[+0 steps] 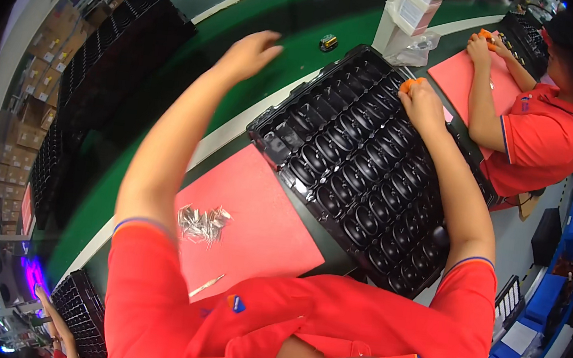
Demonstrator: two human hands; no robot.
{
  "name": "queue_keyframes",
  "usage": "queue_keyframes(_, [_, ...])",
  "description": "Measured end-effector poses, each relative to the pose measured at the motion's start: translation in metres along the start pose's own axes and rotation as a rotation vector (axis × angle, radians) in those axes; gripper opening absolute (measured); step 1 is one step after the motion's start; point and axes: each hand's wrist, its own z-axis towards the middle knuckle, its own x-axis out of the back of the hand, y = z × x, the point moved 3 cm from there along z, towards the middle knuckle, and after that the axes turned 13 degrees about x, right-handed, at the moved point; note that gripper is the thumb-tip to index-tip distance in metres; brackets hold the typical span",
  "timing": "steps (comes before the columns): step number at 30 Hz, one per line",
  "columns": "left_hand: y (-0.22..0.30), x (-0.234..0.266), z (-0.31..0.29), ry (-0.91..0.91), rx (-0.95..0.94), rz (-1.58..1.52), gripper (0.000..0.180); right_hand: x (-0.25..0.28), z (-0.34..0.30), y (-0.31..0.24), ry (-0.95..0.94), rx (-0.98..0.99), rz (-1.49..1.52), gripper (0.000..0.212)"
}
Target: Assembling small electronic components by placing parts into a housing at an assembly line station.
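My left hand is stretched over the green conveyor belt, slightly blurred, its thumb apart from the fingers and nothing visible in it. A small round electronic part with a yellowish piece on top lies on the belt to its right. At the far right corner of a black moulded tray, my right hand is closed on an orange-handled tool. Thin metal shafts stick out from it; its exact kind is hidden by the fingers. Rows of rounded pockets fill the tray.
A pink mat bears a pile of small metal pieces and a slim pointed tool. A white bin stands on a post beyond the tray. To the right, a co-worker works at another pink mat. Black trays are stacked at left.
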Motion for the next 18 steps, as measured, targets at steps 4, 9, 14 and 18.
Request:
queue_keyframes(4, [0.033,-0.095,0.111,0.093,0.001,0.176,0.052,0.0,0.007,0.003,0.019,0.063,0.019,0.015])
queue_keyframes(9, [0.053,-0.135,0.14,-0.062,0.057,0.279,0.037,0.001,0.008,0.022,0.023,0.047,0.075,0.014])
queue_keyframes(14, [0.018,-0.065,0.089,0.071,0.098,-0.196,0.04,0.033,0.011,-0.001,0.054,0.057,0.157,0.015])
queue_keyframes(18, [0.03,0.0,-0.028,-0.14,0.493,-1.139,0.03,0.061,0.007,-0.054,0.13,0.229,0.214,0.017])
